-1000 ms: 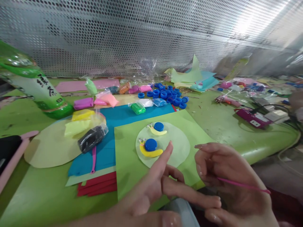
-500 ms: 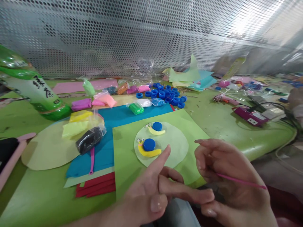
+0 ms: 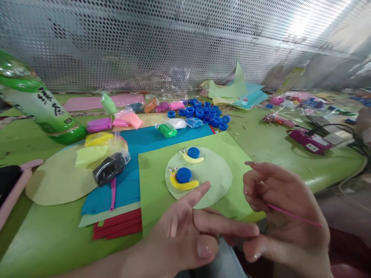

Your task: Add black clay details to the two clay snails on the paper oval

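Observation:
My left hand (image 3: 185,239) is held palm up at the front of the table, fingers apart. One of its long fingers reaches right, its tip at the thumb of my right hand (image 3: 286,216). Anything between those fingertips is too small to make out. In my right palm lies a thin pink stick (image 3: 294,215), pinned by the curled fingers. Beyond my left hand is a pale green paper circle (image 3: 216,170) on a green sheet (image 3: 156,212). It carries a yellow clay snail (image 3: 182,186) and a smaller pale yellow snail (image 3: 193,159), both with blue bottle-cap shells.
Blue bottle caps (image 3: 207,112) are heaped behind the sheet, near bagged clay (image 3: 168,130). At left are a green tea bottle (image 3: 58,112), a black clay packet (image 3: 109,170) and a purple tool (image 3: 113,195). A glue gun (image 3: 281,120) and purple power socket (image 3: 310,141) lie right.
My right hand has shifted slightly up and right, its thumb drawing back a little from the left fingertip. My left thumb has moved right. The pink stick stays in my right hand.

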The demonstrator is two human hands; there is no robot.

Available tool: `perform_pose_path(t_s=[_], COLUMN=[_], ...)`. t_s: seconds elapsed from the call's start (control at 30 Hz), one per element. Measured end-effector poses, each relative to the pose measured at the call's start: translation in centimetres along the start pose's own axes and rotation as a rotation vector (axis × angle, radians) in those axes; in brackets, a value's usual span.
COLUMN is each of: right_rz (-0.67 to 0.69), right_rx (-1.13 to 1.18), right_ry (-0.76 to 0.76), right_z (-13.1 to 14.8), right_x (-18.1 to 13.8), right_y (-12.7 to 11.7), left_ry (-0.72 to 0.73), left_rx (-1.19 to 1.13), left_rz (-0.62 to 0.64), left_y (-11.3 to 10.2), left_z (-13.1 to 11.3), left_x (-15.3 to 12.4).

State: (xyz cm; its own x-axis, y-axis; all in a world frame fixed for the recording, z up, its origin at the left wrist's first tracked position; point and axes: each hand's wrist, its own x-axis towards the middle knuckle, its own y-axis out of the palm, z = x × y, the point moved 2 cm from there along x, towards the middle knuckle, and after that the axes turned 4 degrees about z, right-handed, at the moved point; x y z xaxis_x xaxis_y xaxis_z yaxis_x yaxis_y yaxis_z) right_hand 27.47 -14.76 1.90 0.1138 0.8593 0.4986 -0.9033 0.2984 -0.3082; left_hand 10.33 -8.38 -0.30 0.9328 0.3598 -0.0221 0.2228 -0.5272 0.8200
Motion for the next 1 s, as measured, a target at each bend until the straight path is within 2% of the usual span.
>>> perform_pose_path(t_s=[0.2, 0.3, 0.37, 0.57, 0.83, 1.0], right_rz=[0.014, 0.005, 0.003, 0.017, 0.022, 0.012], right_rx=[-0.009, -0.029, -0.044, -0.044, -0.028, -0.064], right_ry=[0.007, -0.006, -0.007, -0.015, 0.008, -0.1], right_z=[0.0, 0.0, 0.0, 0.3, 0.1, 0.7], right_x=[0.1, 0.3, 0.4, 0.3, -0.1, -0.6], right_y=[0.3, 0.5, 0.6, 0.6, 0.9, 0.6], left_ry=[0.118, 0.075, 0.049, -0.042, 0.016, 0.042], left_rx=[0.132, 0.247, 0.343, 0.469, 0.344, 0.212], left_rz=[-0.065, -0.213, -0.267, -0.2, -0.258, -0.238], left_y=[0.2, 0.6, 0.7, 0.3, 0.5, 0.1], left_z=[0.7, 0.3, -0.1, -0.9, -0.4, -0.1], left_x=[0.2, 0.1, 0.1, 0.4, 0.3, 0.6])
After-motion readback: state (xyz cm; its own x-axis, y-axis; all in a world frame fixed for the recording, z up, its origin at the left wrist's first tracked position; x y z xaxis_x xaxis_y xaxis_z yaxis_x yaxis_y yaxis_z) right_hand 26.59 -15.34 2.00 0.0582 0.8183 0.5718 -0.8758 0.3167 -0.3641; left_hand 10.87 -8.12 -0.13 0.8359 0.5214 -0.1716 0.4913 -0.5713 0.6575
